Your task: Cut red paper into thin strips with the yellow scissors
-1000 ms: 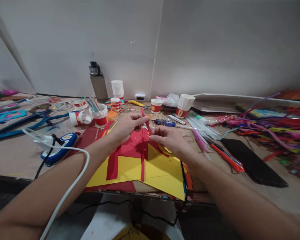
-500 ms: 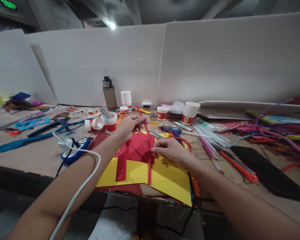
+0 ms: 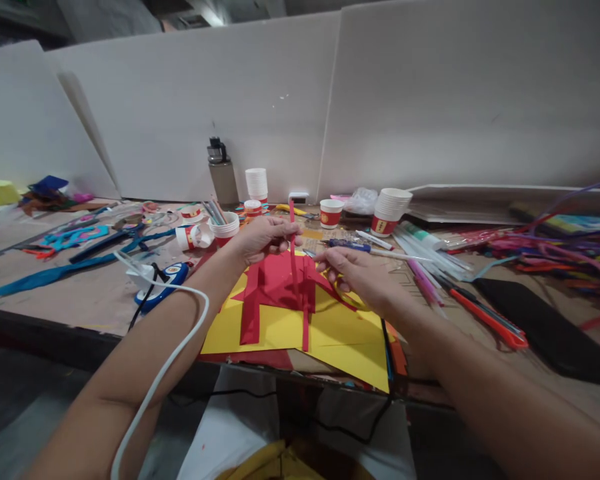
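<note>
My left hand (image 3: 267,239) pinches a narrow red paper strip (image 3: 293,270), which stands up above the fingers and hangs down below them. To its right, my right hand (image 3: 345,267) is closed on scissors (image 3: 349,297); a short bit of blade shows by the fingertips, close to the strip, and part of the handle loop below. Whether the blades touch the strip I cannot tell. Under both hands lie red paper (image 3: 273,280) and yellow sheets (image 3: 280,330). Another thin red strip (image 3: 305,327) and a wider one (image 3: 251,320) lie over the yellow.
A white cable (image 3: 180,347) crosses my left forearm. Behind my hands stand paper cups (image 3: 331,213), a cup of pens (image 3: 223,229) and a bottle (image 3: 223,180). At right lie a red cutter (image 3: 485,320) and a black flat object (image 3: 550,330); a blue device (image 3: 165,283) sits left.
My right hand has left the lower part of the strip and taken hold of the scissors. The strip in my left hand now hangs more upright. The view has tilted down slightly.
</note>
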Available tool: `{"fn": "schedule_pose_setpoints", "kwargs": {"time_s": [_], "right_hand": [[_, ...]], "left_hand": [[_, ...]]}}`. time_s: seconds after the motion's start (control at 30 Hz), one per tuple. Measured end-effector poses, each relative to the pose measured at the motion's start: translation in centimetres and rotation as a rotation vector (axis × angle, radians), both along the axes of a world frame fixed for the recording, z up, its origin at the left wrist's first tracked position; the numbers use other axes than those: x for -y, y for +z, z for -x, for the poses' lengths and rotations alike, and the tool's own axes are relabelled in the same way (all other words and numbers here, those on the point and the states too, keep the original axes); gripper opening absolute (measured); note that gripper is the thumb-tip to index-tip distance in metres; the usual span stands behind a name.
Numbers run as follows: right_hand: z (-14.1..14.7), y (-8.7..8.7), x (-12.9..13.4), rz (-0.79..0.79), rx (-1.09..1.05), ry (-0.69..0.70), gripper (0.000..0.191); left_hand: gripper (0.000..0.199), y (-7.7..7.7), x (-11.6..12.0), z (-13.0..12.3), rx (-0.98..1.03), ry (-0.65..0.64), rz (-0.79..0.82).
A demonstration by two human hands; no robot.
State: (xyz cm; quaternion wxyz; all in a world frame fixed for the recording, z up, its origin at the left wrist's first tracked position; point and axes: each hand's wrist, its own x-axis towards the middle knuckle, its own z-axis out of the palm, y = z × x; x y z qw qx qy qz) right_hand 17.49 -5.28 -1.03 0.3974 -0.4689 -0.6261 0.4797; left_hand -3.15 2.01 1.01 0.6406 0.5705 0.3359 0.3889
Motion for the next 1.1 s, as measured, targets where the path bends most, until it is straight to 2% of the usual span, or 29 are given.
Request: {"fn": "schedule_pose_setpoints", "kwargs": {"time_s": [0.17,0.4,0.53,0.63,0.73,0.8,0.97,1.03,1.1], "right_hand": [[0.6,1.8,-1.1,-0.051,-0.102,-0.057,0.044],[3.4,4.2,-3.0,-0.190,-0.075,-0.104,0.026],[4.1,5.1,-4.7,-0.149,-0.214,-0.129,0.019],[4.7,5.3,-6.1,-0.054,-0.359,-0.182,0.015],[6.0,4.6,-7.1,0.039,-0.424,-0.201,0.020],[7.3,3.9,-7.4,0.095,-0.435,-0.172,0.022],[11.3,3.0,-6.6,0.180,-0.372,0.006,0.021],[12.8,3.4,-6.1,0.205,-0.375,0.088,0.020],[14.0,3.7,-5.9,0.218,-0.382,0.139,0.018]], "left_hand": [[0.023,0.7,1.7,-0.8,-0.062,-0.096,-0.070],[0.023,1.4,2.8,-0.8,-0.144,-0.105,-0.202],[0.019,2.3,2.6,0.2,-0.101,-0.073,-0.185],[0.021,3.6,2.5,2.0,-0.143,-0.025,-0.159],[0.023,4.9,2.0,4.6,-0.207,0.094,-0.197],[0.022,5.2,1.2,6.2,-0.208,0.185,-0.231],[0.019,4.3,-1.1,7.8,0.042,0.553,-0.275],[0.019,4.2,-1.4,7.9,0.146,0.650,-0.305],[0.019,4.5,-1.4,8.0,0.229,0.692,-0.332]]}}
